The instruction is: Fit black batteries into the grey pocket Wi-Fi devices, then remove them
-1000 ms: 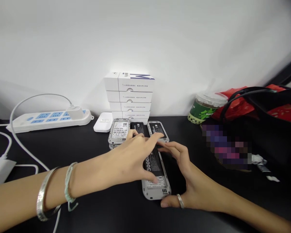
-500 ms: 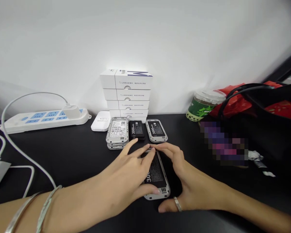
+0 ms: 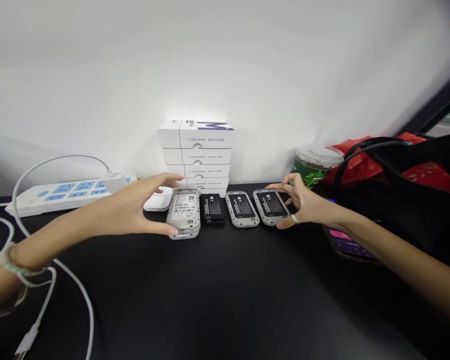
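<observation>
My right hand [image 3: 302, 202] has its thumb and fingers on the edges of a grey rounded device [image 3: 272, 206] with a black 3000mAh battery in its open back. It lies flat on the black table. Just left of it is a second device [image 3: 242, 209], also with a battery inside. My left hand [image 3: 135, 205] is spread beside a stack of grey devices [image 3: 183, 212], thumb by the near edge and fingers by the far edge. The top one has a bare battery bay with a white label. Between the stack and the second device lie loose black batteries [image 3: 213, 208], piled up.
Behind stand several stacked white boxes [image 3: 206, 142]. White square covers [image 3: 159, 200] lie left of the device stack. A power strip [image 3: 67, 195] with a plugged charger and white cables is at left. A green cup [image 3: 313, 165], phone [image 3: 348, 242] and black bag [image 3: 416, 200] are at right.
The device with the battery has gone from the near middle to the right end of the row, with my right hand. My left hand has moved left and away to the device stack.
</observation>
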`<state>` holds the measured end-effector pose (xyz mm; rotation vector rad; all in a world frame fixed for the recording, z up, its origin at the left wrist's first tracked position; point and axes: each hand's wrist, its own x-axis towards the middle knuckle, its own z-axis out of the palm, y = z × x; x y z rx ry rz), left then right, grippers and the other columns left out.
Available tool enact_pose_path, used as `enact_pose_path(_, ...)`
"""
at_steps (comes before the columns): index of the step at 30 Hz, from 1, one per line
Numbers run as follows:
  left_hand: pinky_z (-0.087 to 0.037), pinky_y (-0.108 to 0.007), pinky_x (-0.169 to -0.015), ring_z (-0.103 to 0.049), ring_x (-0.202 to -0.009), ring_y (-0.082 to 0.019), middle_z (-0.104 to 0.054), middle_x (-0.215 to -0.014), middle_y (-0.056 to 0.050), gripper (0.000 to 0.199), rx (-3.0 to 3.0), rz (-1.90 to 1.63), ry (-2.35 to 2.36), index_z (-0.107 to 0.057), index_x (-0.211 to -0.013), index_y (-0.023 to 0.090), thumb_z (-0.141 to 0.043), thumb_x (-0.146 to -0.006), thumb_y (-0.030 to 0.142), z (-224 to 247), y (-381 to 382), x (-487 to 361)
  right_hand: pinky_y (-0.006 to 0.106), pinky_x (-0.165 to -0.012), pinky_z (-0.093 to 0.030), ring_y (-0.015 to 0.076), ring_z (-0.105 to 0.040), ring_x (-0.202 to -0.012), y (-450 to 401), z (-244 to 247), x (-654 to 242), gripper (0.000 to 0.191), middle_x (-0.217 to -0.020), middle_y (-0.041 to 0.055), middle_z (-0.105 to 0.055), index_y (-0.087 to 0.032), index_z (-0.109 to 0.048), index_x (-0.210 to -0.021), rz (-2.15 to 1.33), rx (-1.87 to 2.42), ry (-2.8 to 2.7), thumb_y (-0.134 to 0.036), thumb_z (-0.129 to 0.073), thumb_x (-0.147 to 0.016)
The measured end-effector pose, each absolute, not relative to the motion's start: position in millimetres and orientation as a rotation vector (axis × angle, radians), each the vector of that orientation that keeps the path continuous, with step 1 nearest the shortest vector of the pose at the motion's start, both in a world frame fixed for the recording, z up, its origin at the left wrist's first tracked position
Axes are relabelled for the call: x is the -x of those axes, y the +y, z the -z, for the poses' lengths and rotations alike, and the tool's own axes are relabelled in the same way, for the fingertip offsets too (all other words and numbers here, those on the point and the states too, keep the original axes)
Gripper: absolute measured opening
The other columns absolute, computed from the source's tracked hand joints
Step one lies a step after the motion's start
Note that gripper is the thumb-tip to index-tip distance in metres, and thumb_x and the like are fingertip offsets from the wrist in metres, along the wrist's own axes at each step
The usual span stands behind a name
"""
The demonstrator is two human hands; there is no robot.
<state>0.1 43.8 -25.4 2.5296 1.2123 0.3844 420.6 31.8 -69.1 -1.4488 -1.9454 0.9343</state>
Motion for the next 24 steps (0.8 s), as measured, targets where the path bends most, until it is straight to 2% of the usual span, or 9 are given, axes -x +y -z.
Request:
enact_pose_path(6, -0.046, -0.048, -0.115, -0.053, -0.138, -0.035, -0.052, -0.154, -0.008, 0.103, -2.507, -0.301, 1.217, -0.035, -0.155, 0.029, -0.079, -0.072, 0.071, 38.6, 48.2, -7.6, 0.051, -0.101, -0.055, 0.0349, -0.058, -0.133, 50.6, 76.8, -414.9, 0.078, -0.156, 0.0148, -0.05, -0.032, -0.032, -0.109, -0.987, 1.419, -1.997, -0.042, -0.091, -0.059)
enact_pose_path(9, -0.042, -0.05, -0.118, -0.049, -0.142, -0.036, -0.048, -0.158, -0.009, 0.104, -2.513, -0.257, 1.229, -0.035, -0.156, 0.026, -0.077, -0.072, 0.071, 38.2, 48.5, -11.1, 0.052, -0.103, -0.054, 0.036, -0.056, -0.135, 51.4, 75.9, -415.4, 0.081, -0.159, 0.0164, -0.047, -0.032, -0.035, -0.113, -0.966, 1.441, -2.014, -0.044, -0.093, -0.058)
enact_pose_path(12, -0.041, -0.051, -0.119, -0.046, -0.144, -0.037, -0.047, -0.157, -0.012, 0.108, -2.495, -0.244, 1.24, -0.033, -0.156, 0.023, -0.078, -0.071, 0.071, 37.4, 48.3, -12.5, 0.058, -0.115, -0.043, 0.0395, -0.04, -0.148, 42.1, 73.5, -411.3, 0.094, -0.163, 0.0197, -0.036, -0.03, -0.031, -0.125, -0.819, 1.469, -1.978, -0.048, -0.094, -0.057)
enact_pose_path(14, -0.041, -0.052, -0.118, -0.046, -0.143, -0.038, -0.046, -0.157, -0.013, 0.111, -2.49, -0.235, 1.243, -0.028, -0.159, 0.023, -0.079, -0.07, 0.069, 37.2, 45.2, -13.7, 0.057, -0.12, -0.037, 0.0396, -0.032, -0.152, 25.6, 70.8, -401.0, 0.099, -0.163, 0.0187, -0.031, -0.03, -0.027, -0.131, -0.693, 1.428, -1.952, -0.051, -0.093, -0.06)
enact_pose_path(18, -0.04, -0.055, -0.117, -0.045, -0.142, -0.039, -0.046, -0.155, -0.011, 0.114, -2.515, -0.323, 1.209, -0.021, -0.16, 0.03, -0.083, -0.069, 0.06, 40.0, 22.5, -27.7, 0.049, -0.119, -0.041, 0.0342, -0.044, -0.144, -27.8, 69.6, -365.6, 0.089, -0.153, 0.0115, -0.041, -0.033, -0.03, -0.137, -0.549, 1.208, -2.06, -0.054, -0.087, -0.072)
enact_pose_path(21, -0.043, -0.055, -0.114, -0.044, -0.14, -0.04, -0.045, -0.153, -0.011, 0.115, -2.534, -0.398, 1.047, -0.025, -0.158, 0.03, -0.088, -0.064, 0.053, 46.6, -7.1, -52.2, 0.045, -0.119, -0.043, 0.0324, -0.047, -0.141, -62.2, 79.5, -341.2, 0.104, -0.149, 0.0106, -0.04, -0.036, -0.021, -0.147, -0.614, 1.179, -2.216, -0.055, -0.089, -0.071)
enact_pose_path(24, -0.045, -0.054, -0.112, -0.047, -0.136, -0.039, -0.053, -0.143, -0.012, 0.113, -2.559, -0.367, 0.874, -0.032, -0.154, 0.024, -0.091, -0.061, 0.046, 53.9, -30.9, -77.1, 0.048, -0.115, -0.046, 0.0345, -0.047, -0.14, -75.9, 93.6, -330.2, 0.115, -0.148, 0.0119, -0.039, -0.036, -0.012, -0.149, -0.764, 1.148, -2.264, -0.051, -0.091, -0.068)
